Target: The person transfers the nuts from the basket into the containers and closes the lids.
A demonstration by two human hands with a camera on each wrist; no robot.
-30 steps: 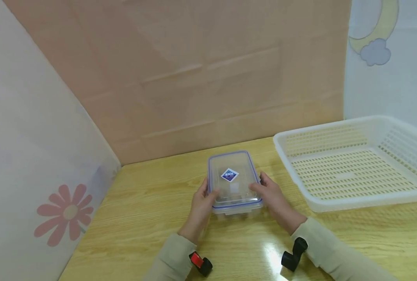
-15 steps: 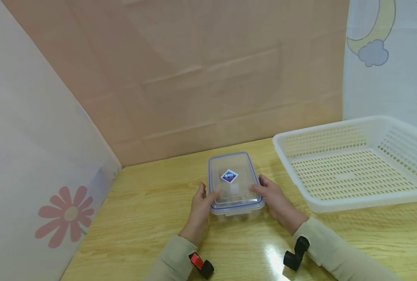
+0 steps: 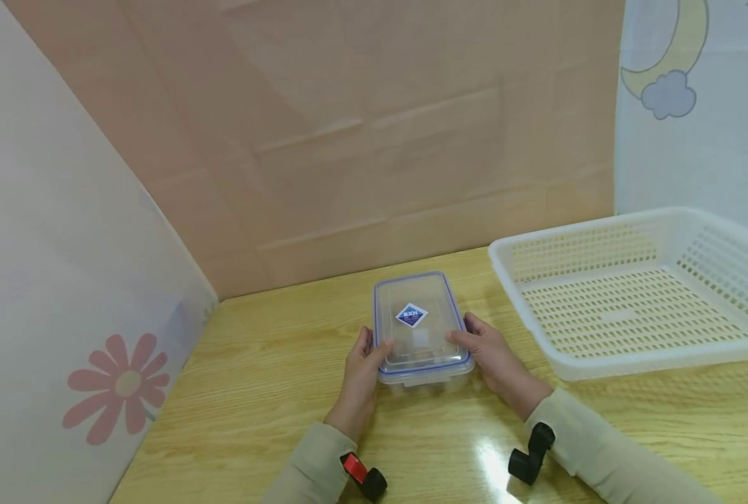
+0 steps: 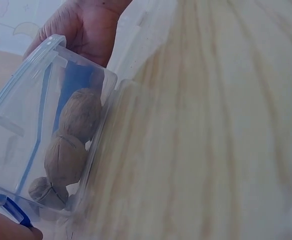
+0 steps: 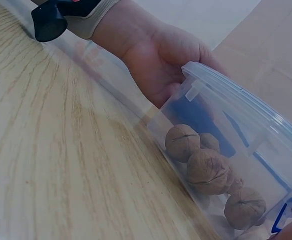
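Both hands, left (image 3: pixel 363 367) and right (image 3: pixel 489 353), grip the walnut box (image 3: pixel 419 327); squeeze unevenly and your lid (image 3: pixel 417 318) could pop

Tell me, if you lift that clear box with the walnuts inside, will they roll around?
Probably yes: the walnuts are round and lie loose in the clear box, so tilting should make them roll and rattle. The box looks stiff, and its lid appears to be on, so they should stay inside. It is likely light, with only a few nuts showing.

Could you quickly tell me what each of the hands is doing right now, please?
Left hand: grips the left side of the clear box, thumb on its lid.
Right hand: grips the box's right side the same way.
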